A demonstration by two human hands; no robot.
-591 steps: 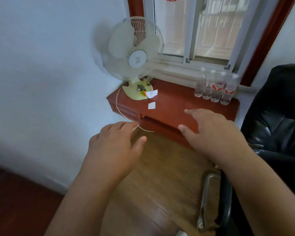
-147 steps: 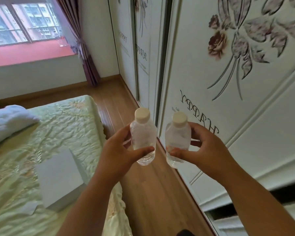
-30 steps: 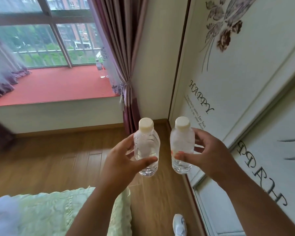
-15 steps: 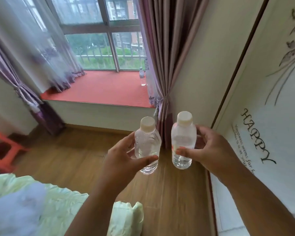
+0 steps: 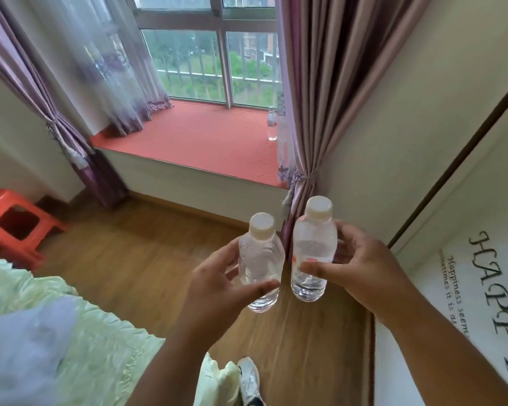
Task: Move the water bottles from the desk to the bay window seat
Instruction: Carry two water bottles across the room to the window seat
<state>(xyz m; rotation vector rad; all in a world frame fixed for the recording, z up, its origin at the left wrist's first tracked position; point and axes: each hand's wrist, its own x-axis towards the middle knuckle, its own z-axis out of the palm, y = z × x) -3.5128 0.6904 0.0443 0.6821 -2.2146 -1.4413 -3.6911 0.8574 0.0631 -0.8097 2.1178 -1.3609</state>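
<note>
My left hand (image 5: pixel 214 291) grips a clear water bottle (image 5: pixel 261 256) with a cream cap, held upright. My right hand (image 5: pixel 361 268) holds a second clear bottle (image 5: pixel 313 247) upright beside it, slightly higher. Both hang over the wooden floor. Ahead lies the bay window seat (image 5: pixel 200 139) with its red cushion. Another water bottle (image 5: pixel 272 123) stands on the seat's far right, next to the curtain.
A purple curtain (image 5: pixel 311 92) hangs tied at the seat's right end, another at the left. A bed with a green quilt (image 5: pixel 79 332) fills the lower left. An orange stool (image 5: pixel 15 224) stands at the left. A wardrobe door (image 5: pixel 467 259) runs along the right.
The window seat has come closer and now fills the upper middle of the view. Both hands keep the same hold on their bottles. A shoe has appeared at the bottom.
</note>
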